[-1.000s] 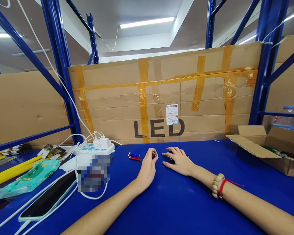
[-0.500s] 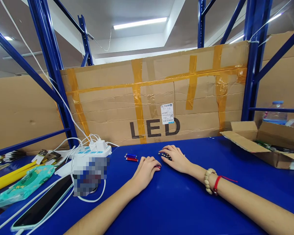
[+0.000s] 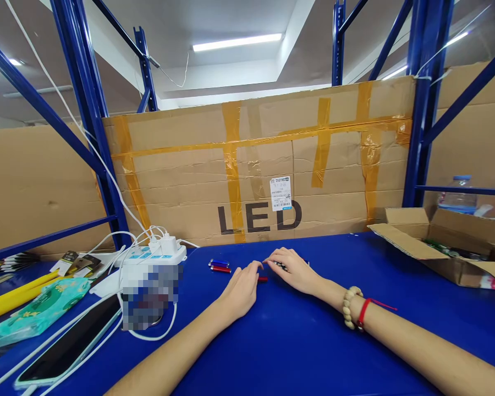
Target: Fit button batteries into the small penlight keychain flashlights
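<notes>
My left hand (image 3: pixel 240 291) rests low over the blue table, its fingers bent and closed. A small slim red item (image 3: pixel 263 279) pokes out beside them; the part under my hand is hidden. My left fingertips come up close to the fingers of my right hand (image 3: pixel 293 270). Those curl over a black thing with pale dots (image 3: pixel 280 266), mostly covered by my palm, its kind unclear. Left of my hands, a small blue item (image 3: pixel 219 263) and another small red item (image 3: pixel 220 269) lie side by side.
At left are a white power strip (image 3: pixel 169 254) with cables, a phone (image 3: pixel 72 344), a teal patterned packet (image 3: pixel 39 313) and yellow rods (image 3: pixel 20 294). An open cardboard box (image 3: pixel 449 272) stands at right. Cardboard marked LED (image 3: pixel 181 187) walls the back of the table (image 3: pixel 297 346).
My left hand has turned and shifted slightly left, its fingertips now nearer my right fingers. More of the red item shows beside it. My right hand has barely moved.
</notes>
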### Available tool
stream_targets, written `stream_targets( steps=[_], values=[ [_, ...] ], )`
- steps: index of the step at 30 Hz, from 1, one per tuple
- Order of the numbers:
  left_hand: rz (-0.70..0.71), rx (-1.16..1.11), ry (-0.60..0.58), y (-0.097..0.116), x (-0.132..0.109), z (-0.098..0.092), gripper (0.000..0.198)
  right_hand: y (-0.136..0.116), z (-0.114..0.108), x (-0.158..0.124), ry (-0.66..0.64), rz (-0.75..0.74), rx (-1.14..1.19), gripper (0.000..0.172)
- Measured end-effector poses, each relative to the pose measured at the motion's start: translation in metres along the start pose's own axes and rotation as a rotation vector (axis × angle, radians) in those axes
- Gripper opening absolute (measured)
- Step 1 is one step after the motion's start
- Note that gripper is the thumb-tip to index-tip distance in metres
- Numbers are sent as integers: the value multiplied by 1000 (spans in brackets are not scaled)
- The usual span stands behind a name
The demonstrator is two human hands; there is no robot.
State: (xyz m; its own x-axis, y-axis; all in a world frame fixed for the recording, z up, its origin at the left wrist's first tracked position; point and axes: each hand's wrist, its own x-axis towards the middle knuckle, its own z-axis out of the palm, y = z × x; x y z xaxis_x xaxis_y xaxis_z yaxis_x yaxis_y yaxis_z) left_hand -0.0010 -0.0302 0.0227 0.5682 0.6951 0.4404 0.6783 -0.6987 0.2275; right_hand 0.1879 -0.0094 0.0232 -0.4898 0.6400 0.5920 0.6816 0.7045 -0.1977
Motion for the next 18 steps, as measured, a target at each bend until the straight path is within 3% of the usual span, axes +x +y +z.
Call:
stream_targets(
  steps=[8,12,18],
  values=[
    [3,-246,168,-7,4,8,18,-8,5,0,-98,-111,39,14],
    [0,-334,241,-4,6,10,13,-10,7,1,-78,-76,51,10],
    [-138,-375,360,-8,7,12,21,-11,5,1,7,49,72,10]
  ],
)
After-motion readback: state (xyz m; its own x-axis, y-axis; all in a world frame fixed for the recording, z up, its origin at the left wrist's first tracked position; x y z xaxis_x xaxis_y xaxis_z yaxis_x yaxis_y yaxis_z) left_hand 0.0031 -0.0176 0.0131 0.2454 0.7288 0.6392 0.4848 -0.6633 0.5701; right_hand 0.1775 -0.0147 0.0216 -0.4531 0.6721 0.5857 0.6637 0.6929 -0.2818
